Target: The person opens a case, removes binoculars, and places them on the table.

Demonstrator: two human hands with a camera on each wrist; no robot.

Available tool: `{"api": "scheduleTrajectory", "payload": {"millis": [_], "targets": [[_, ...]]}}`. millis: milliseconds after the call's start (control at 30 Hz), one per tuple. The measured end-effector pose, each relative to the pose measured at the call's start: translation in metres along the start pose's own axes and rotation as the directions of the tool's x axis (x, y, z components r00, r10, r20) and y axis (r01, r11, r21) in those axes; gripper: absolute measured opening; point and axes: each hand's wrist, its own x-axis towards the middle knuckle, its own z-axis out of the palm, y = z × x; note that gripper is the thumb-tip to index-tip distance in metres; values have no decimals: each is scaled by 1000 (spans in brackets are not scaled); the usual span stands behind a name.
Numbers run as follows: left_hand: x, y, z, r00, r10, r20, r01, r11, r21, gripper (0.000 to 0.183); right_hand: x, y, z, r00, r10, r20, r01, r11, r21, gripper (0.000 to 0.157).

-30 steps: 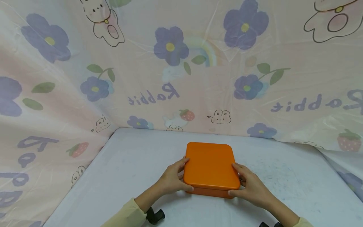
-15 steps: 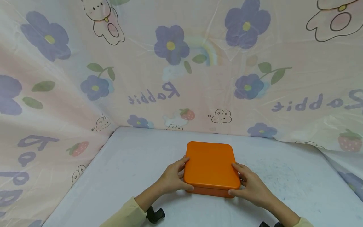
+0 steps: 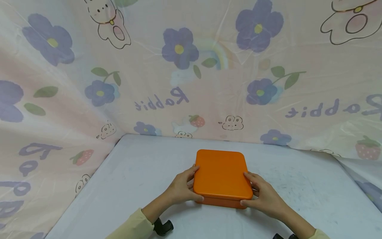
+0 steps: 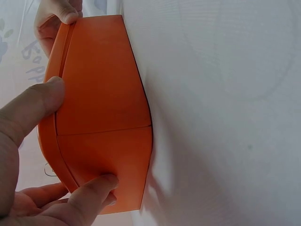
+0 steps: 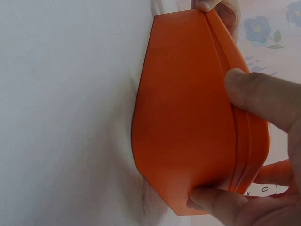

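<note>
An orange rectangular lidded box [image 3: 222, 174] with rounded corners rests on the white table, its lid on top. The left hand [image 3: 180, 189] grips its near left corner, thumb at the front and fingers along the left side. Opposite it, the right hand [image 3: 266, 196] holds the near right corner in the same way. In the left wrist view, the left thumb [image 4: 54, 94] lies across the lid seam while a fingertip presses the side wall lower down. The right wrist view has the right thumb [image 5: 240, 87] at the lid's lower edge.
The white table [image 3: 143, 166] reaches back to a hanging curtain [image 3: 209, 86] printed with flowers and rabbits, which also runs down the left side. Black camera mounts [image 3: 163, 227] sit under both wrists, just above the table's near part.
</note>
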Motion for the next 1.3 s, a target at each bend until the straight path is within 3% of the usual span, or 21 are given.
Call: {"api": "scheduleTrajectory", "payload": {"millis": [1300], "targets": [[0, 1, 1, 1000, -1, 0, 1, 1000, -28, 104, -1, -1, -1, 1000, 23, 0, -23, 999, -26, 97]]}}
